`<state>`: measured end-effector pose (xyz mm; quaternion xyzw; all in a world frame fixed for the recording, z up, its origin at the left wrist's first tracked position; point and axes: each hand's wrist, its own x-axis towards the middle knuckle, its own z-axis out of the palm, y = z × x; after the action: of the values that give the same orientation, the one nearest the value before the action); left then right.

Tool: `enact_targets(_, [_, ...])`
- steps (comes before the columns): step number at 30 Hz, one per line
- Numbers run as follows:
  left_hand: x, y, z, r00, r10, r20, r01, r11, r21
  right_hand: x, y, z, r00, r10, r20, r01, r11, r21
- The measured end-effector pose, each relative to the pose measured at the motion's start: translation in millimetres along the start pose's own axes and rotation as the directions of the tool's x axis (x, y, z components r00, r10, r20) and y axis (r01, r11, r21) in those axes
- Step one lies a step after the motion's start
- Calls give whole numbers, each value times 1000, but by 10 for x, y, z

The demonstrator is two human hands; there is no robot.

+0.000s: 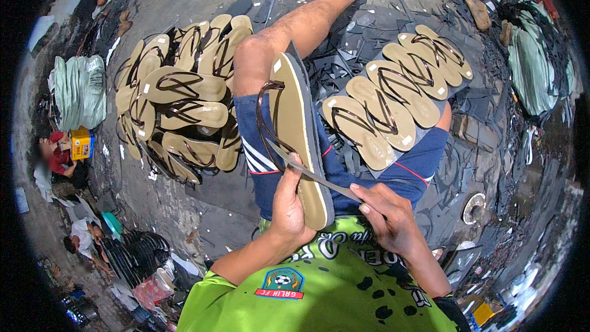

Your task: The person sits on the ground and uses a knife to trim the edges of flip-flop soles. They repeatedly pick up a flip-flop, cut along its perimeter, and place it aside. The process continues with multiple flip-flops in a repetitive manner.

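Note:
My left hand (291,201) is closed round the heel half of a tan flip-flop (289,110), its thumb on the edge of the footbed. The flip-flop stands toe up against my raised knee, with a dark brown strap and dark sheet material along its outer side. In my right hand (389,216) is a long, thin grey knife blade (319,178), pinched between thumb and fingers. The blade slants across the flip-flop's heel half, its narrow tip reaching past my left thumb. Whether its edge touches the sole, I cannot tell.
Several matching flip-flops (184,84) are heaped left of my leg. More flip-flops (393,114) lie in a row over my right thigh. Dark offcuts (362,37) litter the floor. Pale green bundles (77,92) stand at left, and other people (83,233) sit at lower left.

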<state>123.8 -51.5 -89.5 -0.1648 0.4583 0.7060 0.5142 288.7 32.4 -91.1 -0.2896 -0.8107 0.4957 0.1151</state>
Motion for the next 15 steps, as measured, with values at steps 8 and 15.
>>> enact_targets(8, [-17,-50,119,998,47,36,-51,989,136,575,60,330,948,-100,-303,71,992,-104])
enact_targets(15, [-29,-66,128,993,93,79,-97,994,53,1022,-63,300,901,-203,-383,143,973,-180])
